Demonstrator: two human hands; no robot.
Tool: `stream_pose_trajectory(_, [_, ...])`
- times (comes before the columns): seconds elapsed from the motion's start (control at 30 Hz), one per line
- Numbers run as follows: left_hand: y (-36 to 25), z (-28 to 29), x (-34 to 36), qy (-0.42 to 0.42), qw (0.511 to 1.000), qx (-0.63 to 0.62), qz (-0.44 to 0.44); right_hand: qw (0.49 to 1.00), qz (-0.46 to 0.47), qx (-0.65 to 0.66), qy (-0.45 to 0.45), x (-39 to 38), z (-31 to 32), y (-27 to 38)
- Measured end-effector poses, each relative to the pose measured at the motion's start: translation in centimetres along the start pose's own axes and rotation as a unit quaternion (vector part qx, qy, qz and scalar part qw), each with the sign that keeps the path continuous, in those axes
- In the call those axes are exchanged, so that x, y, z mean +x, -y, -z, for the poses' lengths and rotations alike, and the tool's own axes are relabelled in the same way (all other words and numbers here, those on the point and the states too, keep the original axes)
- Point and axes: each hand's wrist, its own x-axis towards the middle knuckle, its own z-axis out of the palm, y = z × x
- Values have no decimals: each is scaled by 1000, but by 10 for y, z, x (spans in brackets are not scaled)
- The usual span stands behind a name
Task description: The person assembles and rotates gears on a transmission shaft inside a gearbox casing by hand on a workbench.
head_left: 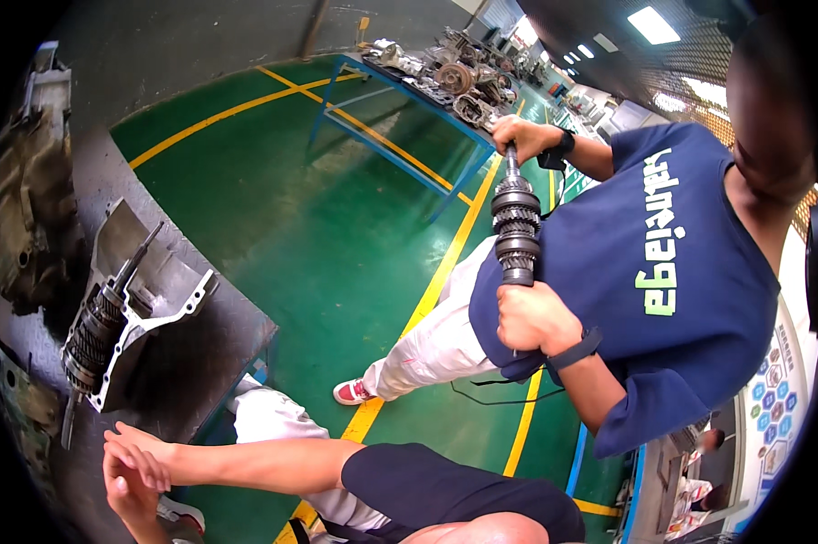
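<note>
The right forearm (255, 464) is stretched leftward, the right hand (158, 448) overlapped by the left hand (132, 490), fingers loosely bent, nothing gripped. Just beyond, on the left tabletop (241, 315), a gear shaft (97, 334) is cradled in an opened gearbox casing (121, 228). At right, a second gear shaft (517, 227) is gripped at both ends by a co-worker (595, 254).
</note>
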Motion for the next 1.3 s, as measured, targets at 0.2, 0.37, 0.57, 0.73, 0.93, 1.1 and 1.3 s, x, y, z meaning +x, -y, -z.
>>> stream_pose_trajectory(0.2, [-3, 32, -25, 14, 998, -67, -1, 998, 39, -37, -10, 15, -51, -69])
stream_pose_trajectory(0.37, [23, 18, -8, 130, 990, -52, 35, 997, -27, 53, -39, 24, -21, -148])
stream_pose_trajectory(0.57, [7, 36, -39, 56, 997, -35, 34, 861, -145, 488, -2, 17, -59, -106])
stream_pose_trajectory(0.73, [-6, 64, -67, 11, 999, -20, 23, 930, -145, -197, 276, 13, -57, -2])
stream_pose_trajectory(0.93, [18, 49, -33, 69, 997, -35, 29, 866, -116, 484, 35, 3, -42, -105])
stream_pose_trajectory(1.1, [9, 48, -25, 98, 994, -32, 42, 991, -16, 79, 104, 12, -6, -73])
stream_pose_trajectory(1.3, [7, 59, -23, 150, 987, 17, 57, 955, 181, 234, 26, -1, -35, -29])
